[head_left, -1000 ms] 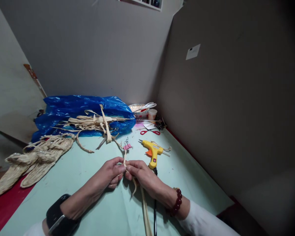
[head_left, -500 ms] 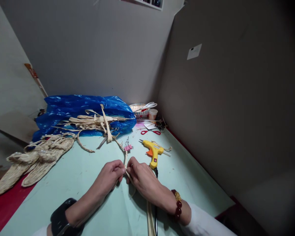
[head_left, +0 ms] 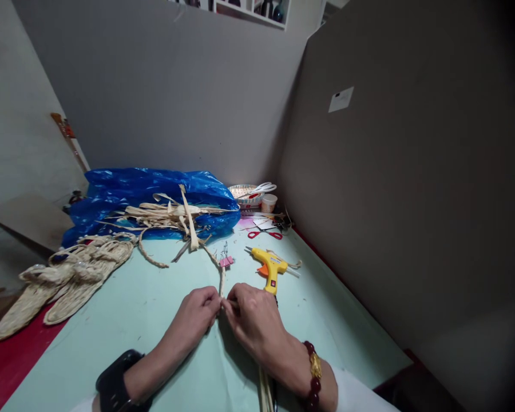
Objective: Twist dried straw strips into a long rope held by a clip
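Note:
A thin straw-coloured braided cord [head_left: 222,279] runs from a pink binder clip [head_left: 226,261] down to my fingers. My left hand [head_left: 198,309] pinches the near end of the cord from the left. On the right, my right hand [head_left: 251,315] is closed on a strand of the same straw-coloured fibre, its fingertips almost touching those of the left. Loose fibre strips [head_left: 265,389] lie below my right wrist. A yellow glue gun [head_left: 273,268] lies just beyond my right hand, its handle end close to the knuckles.
A blue plastic bag [head_left: 150,177] with dry fibre strips [head_left: 163,213] lies at the back. Woven sandals [head_left: 75,280] rest at the left edge. Red-handled scissors [head_left: 265,234], a paper cup [head_left: 269,202] and a basket [head_left: 245,197] stand near the corner of the grey partitions.
My right hand has turned, its knuckles now higher and the strand drawn sideways under its fingers. The left hand keeps its pinch. The whole view has shifted slightly.

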`<state>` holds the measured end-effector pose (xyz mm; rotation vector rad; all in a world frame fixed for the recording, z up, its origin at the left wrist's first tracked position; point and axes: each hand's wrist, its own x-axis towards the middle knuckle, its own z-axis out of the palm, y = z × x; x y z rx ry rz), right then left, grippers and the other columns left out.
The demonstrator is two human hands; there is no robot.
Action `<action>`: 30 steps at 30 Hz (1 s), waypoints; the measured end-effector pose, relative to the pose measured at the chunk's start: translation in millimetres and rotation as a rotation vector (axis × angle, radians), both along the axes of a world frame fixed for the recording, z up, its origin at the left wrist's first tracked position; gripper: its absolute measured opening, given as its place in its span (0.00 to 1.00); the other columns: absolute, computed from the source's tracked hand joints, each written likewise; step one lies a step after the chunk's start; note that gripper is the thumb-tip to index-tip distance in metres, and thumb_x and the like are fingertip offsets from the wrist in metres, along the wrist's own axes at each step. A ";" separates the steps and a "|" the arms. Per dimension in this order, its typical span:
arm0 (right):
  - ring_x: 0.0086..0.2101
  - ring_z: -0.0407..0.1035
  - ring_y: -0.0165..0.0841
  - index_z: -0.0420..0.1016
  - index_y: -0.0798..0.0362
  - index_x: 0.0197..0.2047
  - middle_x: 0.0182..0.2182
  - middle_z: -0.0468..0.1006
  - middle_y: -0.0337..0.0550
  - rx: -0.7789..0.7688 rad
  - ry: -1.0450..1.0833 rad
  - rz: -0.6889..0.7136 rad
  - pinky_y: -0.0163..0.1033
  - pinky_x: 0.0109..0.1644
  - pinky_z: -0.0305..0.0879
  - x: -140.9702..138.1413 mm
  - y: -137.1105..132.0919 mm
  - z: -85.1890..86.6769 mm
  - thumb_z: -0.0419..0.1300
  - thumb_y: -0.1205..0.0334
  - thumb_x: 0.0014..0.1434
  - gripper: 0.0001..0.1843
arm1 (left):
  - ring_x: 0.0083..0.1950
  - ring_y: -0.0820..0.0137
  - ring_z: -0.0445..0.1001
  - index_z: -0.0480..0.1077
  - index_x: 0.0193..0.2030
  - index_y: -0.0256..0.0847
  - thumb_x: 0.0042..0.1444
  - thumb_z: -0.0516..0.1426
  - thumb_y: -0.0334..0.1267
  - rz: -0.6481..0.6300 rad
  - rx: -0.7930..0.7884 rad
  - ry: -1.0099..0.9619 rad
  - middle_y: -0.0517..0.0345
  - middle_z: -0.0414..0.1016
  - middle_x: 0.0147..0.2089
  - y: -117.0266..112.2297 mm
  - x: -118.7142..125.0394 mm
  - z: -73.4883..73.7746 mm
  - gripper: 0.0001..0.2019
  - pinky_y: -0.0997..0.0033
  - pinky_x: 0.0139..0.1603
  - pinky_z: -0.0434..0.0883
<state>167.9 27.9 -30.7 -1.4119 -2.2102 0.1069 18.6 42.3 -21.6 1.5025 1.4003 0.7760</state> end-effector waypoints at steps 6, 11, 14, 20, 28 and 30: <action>0.26 0.60 0.32 0.60 0.53 0.32 0.26 0.69 0.40 0.247 -0.131 0.128 0.39 0.28 0.41 -4.0 -6.2 -8.5 0.49 0.68 0.62 0.06 | 0.14 0.79 0.50 0.62 0.18 0.40 0.44 0.54 0.43 -0.012 -0.141 -0.203 0.65 0.62 0.13 2.1 1.0 -3.3 0.11 0.76 0.18 0.46; 0.25 0.57 0.33 0.59 0.53 0.32 0.25 0.66 0.40 0.439 -0.242 0.142 0.40 0.28 0.42 -6.6 -10.0 -6.6 0.50 0.74 0.60 0.08 | 0.12 0.82 0.41 0.61 0.20 0.41 0.40 0.57 0.48 -0.008 -0.245 -0.300 0.74 0.50 0.09 3.7 -1.2 -0.9 0.13 0.77 0.15 0.39; 0.25 0.57 0.33 0.60 0.54 0.31 0.24 0.65 0.41 0.482 -0.316 0.183 0.40 0.27 0.44 -7.9 -12.2 -2.5 0.50 0.78 0.57 0.09 | 0.14 0.83 0.38 0.60 0.22 0.42 0.40 0.57 0.47 -0.014 -0.310 -0.335 0.77 0.45 0.10 4.3 -3.3 0.1 0.13 0.78 0.15 0.37; 0.27 0.61 0.36 0.67 0.59 0.35 0.27 0.68 0.45 0.490 -0.427 0.260 0.40 0.28 0.50 -9.2 -16.7 5.1 0.51 0.77 0.53 0.08 | 0.15 0.84 0.38 0.58 0.22 0.41 0.43 0.59 0.53 -0.033 -0.328 -0.392 0.77 0.45 0.13 5.5 -6.0 -3.8 0.19 0.79 0.15 0.36; 0.23 0.62 0.29 0.74 0.55 0.29 0.22 0.73 0.42 -0.140 0.178 0.259 0.36 0.29 0.54 6.1 -3.7 22.4 0.47 0.65 0.62 0.16 | 0.15 0.86 0.41 0.63 0.24 0.37 0.46 0.61 0.49 -0.062 -0.312 -0.473 0.69 0.59 0.17 3.9 -15.4 -0.6 0.17 0.78 0.16 0.36; 0.23 0.63 0.28 0.75 0.55 0.27 0.23 0.75 0.41 -0.296 0.333 0.218 0.34 0.29 0.54 10.4 5.2 25.2 0.47 0.65 0.63 0.18 | 0.16 0.86 0.41 0.64 0.26 0.36 0.47 0.61 0.48 -0.067 -0.318 -0.489 0.69 0.59 0.19 2.8 -16.3 1.7 0.16 0.78 0.17 0.36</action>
